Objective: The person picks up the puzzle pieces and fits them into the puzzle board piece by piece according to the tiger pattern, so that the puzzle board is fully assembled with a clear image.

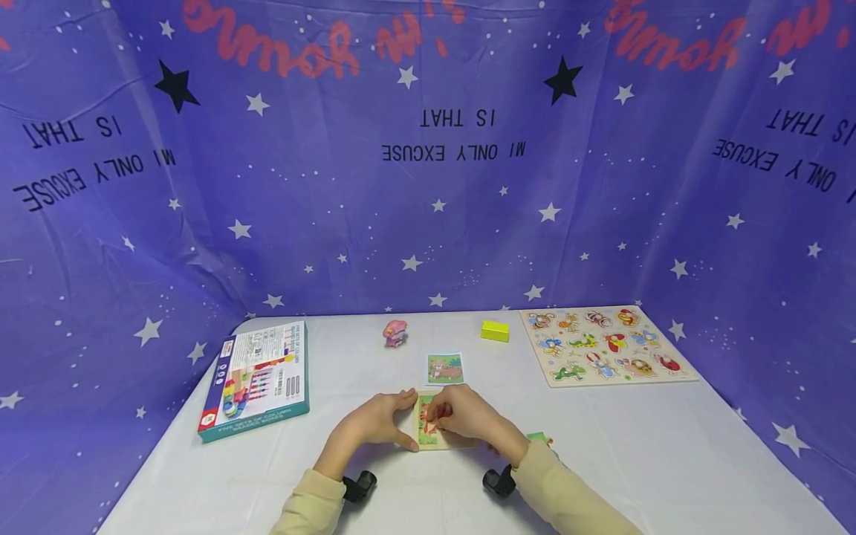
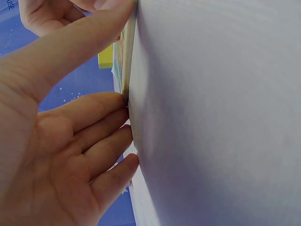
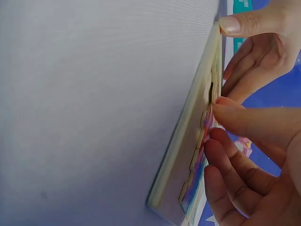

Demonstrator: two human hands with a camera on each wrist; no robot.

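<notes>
A small wooden puzzle board (image 1: 461, 441) lies flat on the table, with a colourful animal picture partly laid in its left side. My left hand (image 1: 380, 420) is at the board's left edge. Its thumb touches the near corner and its straight fingers rest by the far corner. Over the board my right hand (image 1: 468, 413) pinches a puzzle piece (image 3: 205, 123) between thumb and forefinger. The right wrist view shows pieces raised on the board's surface, the other right fingers curled beside them. My right hand hides much of the board in the head view.
A picture card (image 1: 445, 368) lies beyond the board. Farther back stand a pink toy figure (image 1: 394, 333) and a yellow block (image 1: 495, 331). A boxed bead set (image 1: 257, 379) is at left, an insect peg puzzle (image 1: 605, 345) at right. Green puzzle pieces (image 1: 538, 438) lie by my right forearm.
</notes>
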